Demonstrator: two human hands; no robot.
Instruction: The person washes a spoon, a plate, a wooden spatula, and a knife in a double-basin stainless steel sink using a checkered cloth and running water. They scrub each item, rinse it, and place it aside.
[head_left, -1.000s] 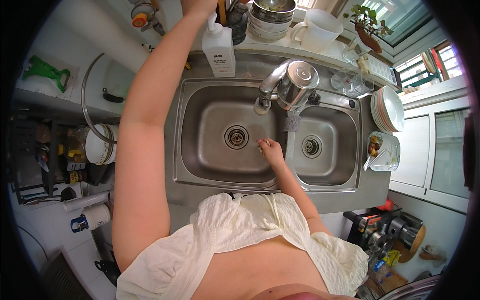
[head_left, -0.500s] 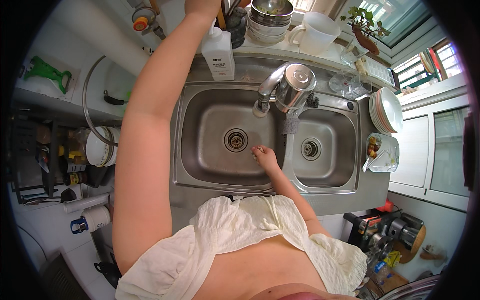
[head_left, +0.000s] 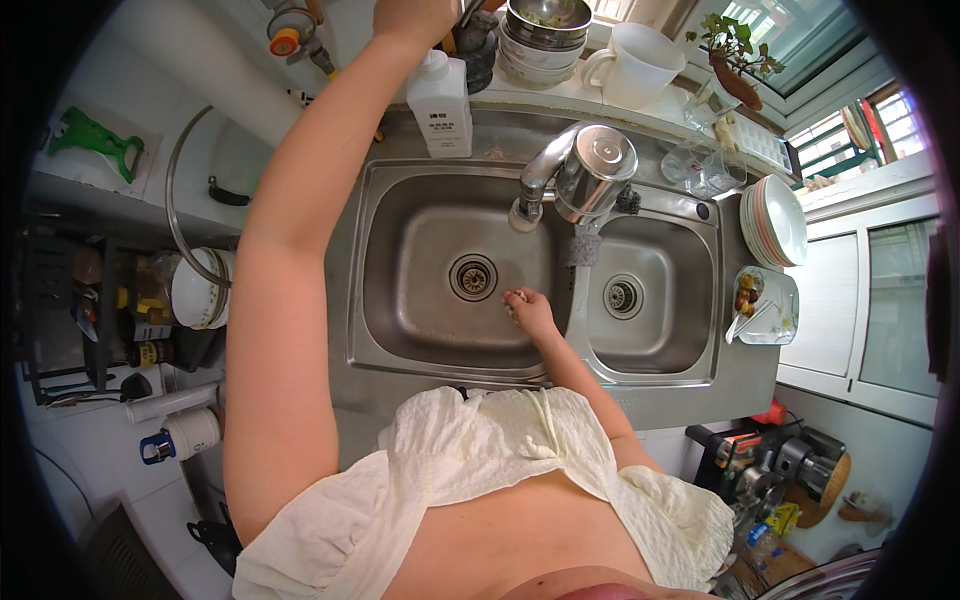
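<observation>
My left arm stretches up to the back ledge, where my left hand [head_left: 415, 20] is partly cut off by the top edge. Its fingers are out of sight. Beside it are a white bottle [head_left: 440, 108] and a dark utensil holder [head_left: 474, 55] with thin handles. Low over the large left basin [head_left: 415, 330] of the steel sink, my right hand [head_left: 527, 310] is closed, right of the drain [head_left: 473, 278]. A small pale bit shows at its fingertips, too small to name.
A chrome faucet [head_left: 545, 175] and a shiny metal cylinder [head_left: 597, 175] rise behind the basins. Stacked bowls [head_left: 543, 50] and a translucent pitcher [head_left: 640, 65] line the ledge. Right of the small basin stand stacked plates [head_left: 770, 222] and a tray [head_left: 785, 310].
My left hand has shifted slightly right at the ledge, and the elbow has swung a little left. My right hand stays closed in nearly the same place.
</observation>
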